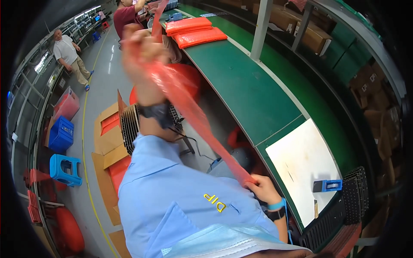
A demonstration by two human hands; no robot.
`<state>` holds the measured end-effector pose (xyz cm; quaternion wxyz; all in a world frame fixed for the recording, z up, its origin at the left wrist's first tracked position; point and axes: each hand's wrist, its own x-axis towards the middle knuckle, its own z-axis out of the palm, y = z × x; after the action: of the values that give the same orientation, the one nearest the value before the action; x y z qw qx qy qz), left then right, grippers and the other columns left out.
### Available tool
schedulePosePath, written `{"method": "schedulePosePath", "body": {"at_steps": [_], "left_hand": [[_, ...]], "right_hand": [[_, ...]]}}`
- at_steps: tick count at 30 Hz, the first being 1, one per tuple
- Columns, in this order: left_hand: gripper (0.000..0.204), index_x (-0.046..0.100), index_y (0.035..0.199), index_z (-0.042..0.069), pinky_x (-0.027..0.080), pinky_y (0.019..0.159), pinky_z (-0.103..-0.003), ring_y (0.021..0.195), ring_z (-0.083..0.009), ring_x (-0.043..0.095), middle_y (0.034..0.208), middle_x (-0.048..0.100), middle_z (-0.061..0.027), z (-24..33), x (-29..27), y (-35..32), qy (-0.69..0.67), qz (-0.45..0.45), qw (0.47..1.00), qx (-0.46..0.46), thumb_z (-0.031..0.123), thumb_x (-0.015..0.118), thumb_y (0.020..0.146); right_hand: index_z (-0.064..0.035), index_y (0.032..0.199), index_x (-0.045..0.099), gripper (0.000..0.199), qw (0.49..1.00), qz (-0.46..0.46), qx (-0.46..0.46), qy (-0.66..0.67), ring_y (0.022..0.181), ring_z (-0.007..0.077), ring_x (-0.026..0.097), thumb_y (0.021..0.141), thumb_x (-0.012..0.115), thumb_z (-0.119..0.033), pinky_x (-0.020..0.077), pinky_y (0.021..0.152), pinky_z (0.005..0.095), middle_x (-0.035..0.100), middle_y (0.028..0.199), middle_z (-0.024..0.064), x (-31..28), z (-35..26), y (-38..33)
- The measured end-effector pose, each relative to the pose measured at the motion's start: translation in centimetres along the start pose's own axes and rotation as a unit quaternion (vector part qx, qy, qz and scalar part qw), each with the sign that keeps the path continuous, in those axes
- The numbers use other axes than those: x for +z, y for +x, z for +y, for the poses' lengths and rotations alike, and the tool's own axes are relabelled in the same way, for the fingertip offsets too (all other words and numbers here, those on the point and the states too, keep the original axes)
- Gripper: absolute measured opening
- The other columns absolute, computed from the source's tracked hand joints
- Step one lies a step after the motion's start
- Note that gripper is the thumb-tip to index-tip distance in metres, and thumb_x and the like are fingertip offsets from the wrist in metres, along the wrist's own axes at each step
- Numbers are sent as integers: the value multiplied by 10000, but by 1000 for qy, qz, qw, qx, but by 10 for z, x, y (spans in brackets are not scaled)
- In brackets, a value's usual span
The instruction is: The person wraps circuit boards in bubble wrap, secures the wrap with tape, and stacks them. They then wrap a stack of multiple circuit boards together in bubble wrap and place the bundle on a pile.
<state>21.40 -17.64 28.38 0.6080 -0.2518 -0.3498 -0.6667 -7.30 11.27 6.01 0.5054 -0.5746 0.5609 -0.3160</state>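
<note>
A long twisted length of red plastic film (191,112) stretches slantwise between my two hands. My left hand (148,49) is raised at the upper middle, smeared by motion, with its fingers closed round the film. A loose end of the film sticks up above it. Lower down, close to my body, my right hand (262,188) pinches the other end between thumb and fingers. A dark band circles my left wrist, and a dark watch and blue strap are on my right.
The green workbench (241,86) runs along the right, carrying stacked red packets (200,36), a white board (297,159), a blue tape dispenser (329,185) and black slotted trays (355,193). Open cartons (103,167), a blue stool (65,169) and a walking person (68,53) are on the left.
</note>
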Motion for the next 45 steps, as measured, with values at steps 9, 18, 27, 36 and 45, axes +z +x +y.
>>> {"method": "schedulePosePath", "body": {"at_steps": [9, 18, 27, 36, 45], "left_hand": [[192, 663, 981, 106, 316, 453, -189, 523, -26, 432, 757, 591, 45, 32, -148, -98, 455, 329, 814, -150, 280, 627, 908], [428, 633, 1147, 55, 479, 741, -267, 877, -103, 564, 977, 613, -23, -141, -163, -301, 323, 41, 693, -644, 425, 526, 962], [564, 510, 1319, 46, 452, 917, -322, 1034, -184, 572, 1111, 623, -70, -133, -144, -346, 139, -265, 670, -679, 362, 673, 882], [456, 635, 1160, 74, 493, 817, -354, 972, -232, 631, 1046, 675, -126, -168, -141, -384, 339, -358, 589, -640, 221, 740, 741], [315, 705, 984, 37, 508, 724, -392, 825, -249, 653, 873, 702, -127, -266, -135, -385, 430, -154, 671, -584, 284, 675, 790]], "right_hand": [[17, 884, 624, 117, 980, 199, -2, -6, 658, 81, 514, 898, 599, -97, 429, 581, 248, 603, 727, 30, -32, -29, -49], [21, 988, 611, 252, 967, 80, 224, -96, 696, 173, 603, 860, 663, -189, 476, 635, 285, 659, 817, 125, 7, 99, -59], [-25, 973, 654, 487, 820, 148, 430, -349, 878, 339, 669, 738, 725, -446, 522, 744, 419, 682, 934, 191, 3, 181, -118], [13, 1124, 570, 414, 807, 158, 281, -495, 678, 279, 657, 830, 620, -275, 521, 625, 398, 662, 839, 173, -82, 362, -170], [9, 1057, 577, 194, 877, 315, 330, -150, 683, 198, 623, 878, 565, -63, 494, 650, 267, 636, 778, 116, 3, 85, 11]]}}
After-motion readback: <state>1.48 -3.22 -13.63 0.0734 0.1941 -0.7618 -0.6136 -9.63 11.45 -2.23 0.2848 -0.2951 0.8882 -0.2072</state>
